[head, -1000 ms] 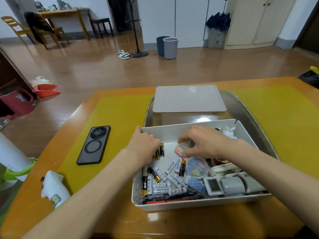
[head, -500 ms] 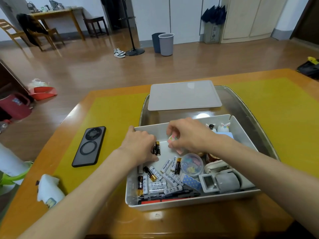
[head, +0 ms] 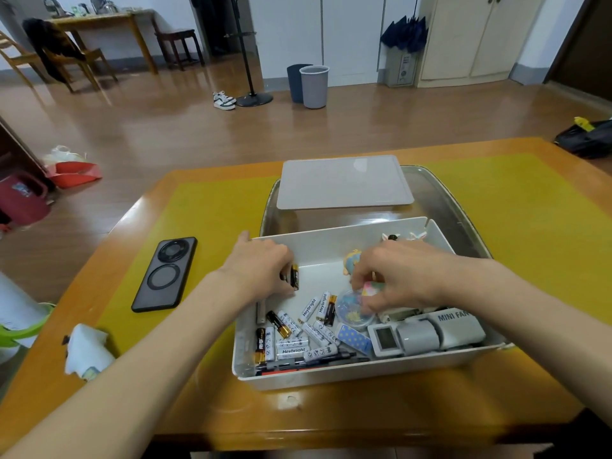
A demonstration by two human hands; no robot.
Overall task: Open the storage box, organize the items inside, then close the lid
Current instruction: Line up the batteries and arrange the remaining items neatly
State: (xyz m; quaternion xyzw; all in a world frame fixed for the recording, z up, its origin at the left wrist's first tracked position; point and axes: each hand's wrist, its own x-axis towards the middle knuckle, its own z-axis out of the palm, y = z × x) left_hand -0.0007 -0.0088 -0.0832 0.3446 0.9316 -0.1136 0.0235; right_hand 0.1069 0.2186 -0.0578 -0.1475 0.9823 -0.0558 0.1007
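The white storage box point(head: 331, 376) stands open on the table, its grey lid point(head: 342, 182) lying flat behind it. My left hand point(head: 261, 271) is inside the box's left part, fingers curled round black-and-gold batteries point(head: 294, 276). My right hand point(head: 397, 276) pinches a small pastel pink item point(head: 370, 288) just above a round clear case point(head: 354, 311). Several white and black batteries point(head: 298, 336) lie loose on the box floor. A grey mini fan point(head: 443, 327), a small display device point(head: 385, 339) and a blue dotted piece point(head: 352, 339) fill the right side. A small figurine point(head: 351, 260) stands near the back wall.
A clear tray point(head: 463, 207) lies under the box and lid. A black phone point(head: 165, 274) rests on the yellow mat point(head: 205, 233) to the left. A white crumpled cloth point(head: 87, 354) sits near the table's left front edge.
My right hand has shifted from the box's back middle toward the right, carrying the pastel item over the round case. The left hand stays on the batteries.
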